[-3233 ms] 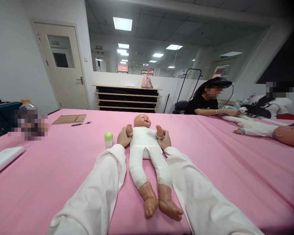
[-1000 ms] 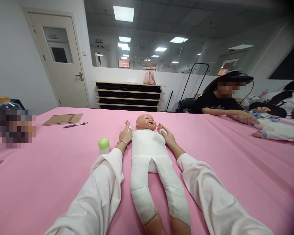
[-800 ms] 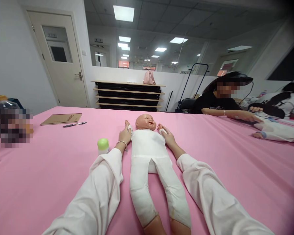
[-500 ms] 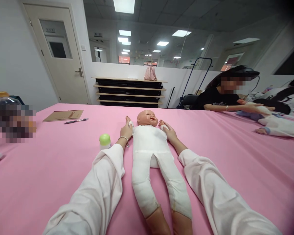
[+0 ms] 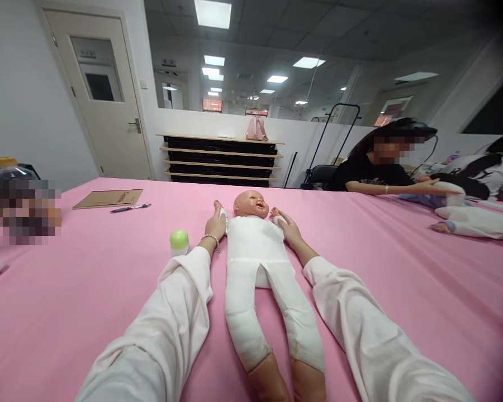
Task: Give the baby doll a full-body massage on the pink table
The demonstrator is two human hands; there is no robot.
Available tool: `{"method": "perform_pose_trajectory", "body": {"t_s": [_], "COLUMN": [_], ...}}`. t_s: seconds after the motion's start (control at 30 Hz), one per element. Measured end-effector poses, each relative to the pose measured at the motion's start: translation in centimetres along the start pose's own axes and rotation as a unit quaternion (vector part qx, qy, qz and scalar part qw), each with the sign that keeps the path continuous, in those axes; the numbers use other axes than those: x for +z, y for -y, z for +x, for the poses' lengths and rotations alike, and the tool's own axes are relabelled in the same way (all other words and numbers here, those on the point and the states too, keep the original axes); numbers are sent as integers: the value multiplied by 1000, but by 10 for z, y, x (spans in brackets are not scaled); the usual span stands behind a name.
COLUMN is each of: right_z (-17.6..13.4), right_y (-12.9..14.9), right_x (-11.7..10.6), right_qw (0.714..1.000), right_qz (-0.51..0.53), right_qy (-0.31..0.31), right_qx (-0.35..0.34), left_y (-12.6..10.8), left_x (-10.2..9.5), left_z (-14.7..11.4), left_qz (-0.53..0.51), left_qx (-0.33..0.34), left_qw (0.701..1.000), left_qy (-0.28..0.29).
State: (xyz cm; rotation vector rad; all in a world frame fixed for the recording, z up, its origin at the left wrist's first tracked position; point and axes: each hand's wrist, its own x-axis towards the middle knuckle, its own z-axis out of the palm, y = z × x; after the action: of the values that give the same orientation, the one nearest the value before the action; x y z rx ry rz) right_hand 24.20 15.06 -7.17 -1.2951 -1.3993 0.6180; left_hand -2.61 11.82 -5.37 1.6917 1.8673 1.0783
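Note:
A baby doll [image 5: 256,240] with a white cloth body lies on its back on the pink tablecloth [image 5: 109,279], its head at the far end and its legs toward me. Its arms are raised beside its head. My left hand [image 5: 216,222] is closed around the doll's arm on the left, and a small doll hand shows above my fingers. On the other side, my right hand [image 5: 290,228] grips the other arm just below its little hand. Next to my left wrist stands a small white container with a green lid [image 5: 179,241].
At the far left lie a brown notebook [image 5: 108,199] and a pen [image 5: 131,208]. A bottle with an orange cap [image 5: 8,164] stands at the left edge. Across the table on the right, a person in black [image 5: 373,173] handles another doll [image 5: 478,220].
My hands keep their hold on the doll's arms with almost no movement. The view has shifted slightly. On the right, the other person's hands and doll have moved a little.

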Motion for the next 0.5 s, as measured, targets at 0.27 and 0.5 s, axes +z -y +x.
{"method": "perform_pose_trajectory", "body": {"t_s": [0.27, 0.5], "right_z": [0, 0], "right_y": [-1, -1], "right_x": [0, 0], "right_qw": [1000, 1000], "right_qz": [14, 17], "right_qy": [2, 6], "right_qx": [-2, -7], "left_y": [-3, -2], "left_x": [1, -1], "left_z": [-2, -2], "left_qz": [-16, 28], "left_qx": [-4, 8], "left_qw": [1000, 1000], "left_qy": [-4, -5]}}
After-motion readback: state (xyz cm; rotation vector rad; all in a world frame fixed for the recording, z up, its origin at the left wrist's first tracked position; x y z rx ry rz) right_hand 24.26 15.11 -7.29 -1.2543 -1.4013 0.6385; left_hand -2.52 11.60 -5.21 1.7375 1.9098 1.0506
